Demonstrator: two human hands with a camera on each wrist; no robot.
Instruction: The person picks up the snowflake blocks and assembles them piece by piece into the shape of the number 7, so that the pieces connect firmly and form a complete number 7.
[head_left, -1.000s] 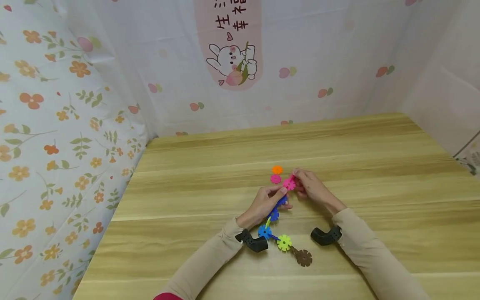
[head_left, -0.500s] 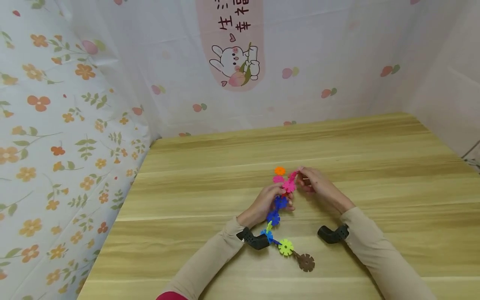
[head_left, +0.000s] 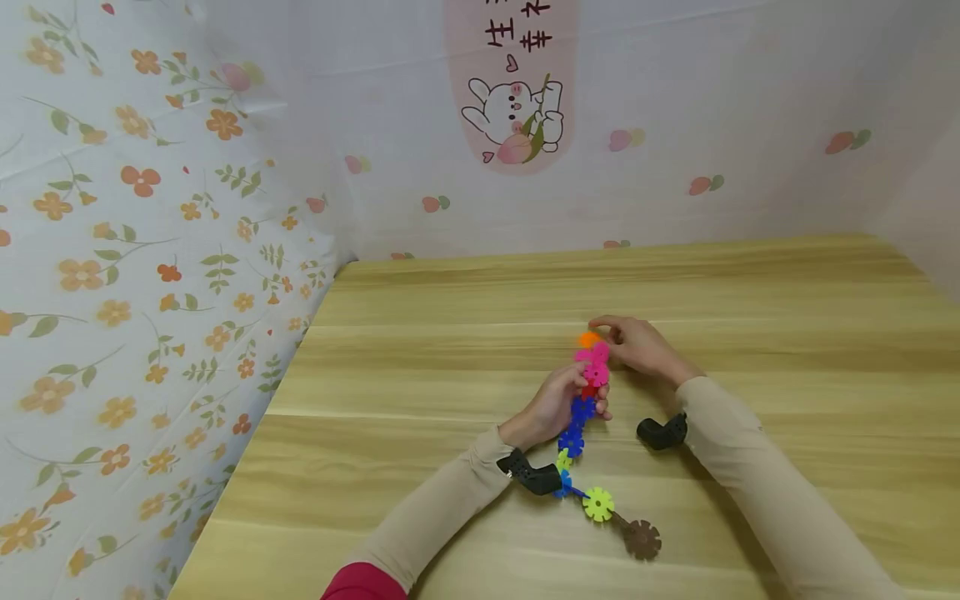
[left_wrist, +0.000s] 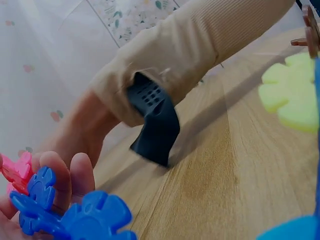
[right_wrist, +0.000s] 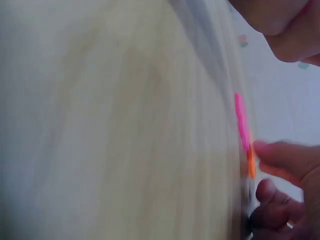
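Note:
In the head view my left hand [head_left: 553,407] grips a chain of slotted plastic snowflake discs near its far end. That end carries hot-pink discs [head_left: 597,372] and a red disc, followed by blue discs [head_left: 572,442]. Towards me the chain runs on through a yellow-green disc [head_left: 598,504] to a brown disc [head_left: 642,540]. My right hand [head_left: 641,346] reaches over a loose orange disc [head_left: 588,339], thumb and forefinger apart. A loose pink disc [right_wrist: 242,120] lies beside the orange one in the right wrist view. Whether the fingertips touch the orange disc is unclear.
Everything lies on a wood-grain table [head_left: 420,350]. White printed cloth [head_left: 360,108] hangs behind it and along the left side. Black wrist mounts [head_left: 531,472] stick out inward from both sleeves.
My right hand has left the pink end of the chain and moved over to the orange disc. The left hand still holds the chain. The head view has turned slightly left.

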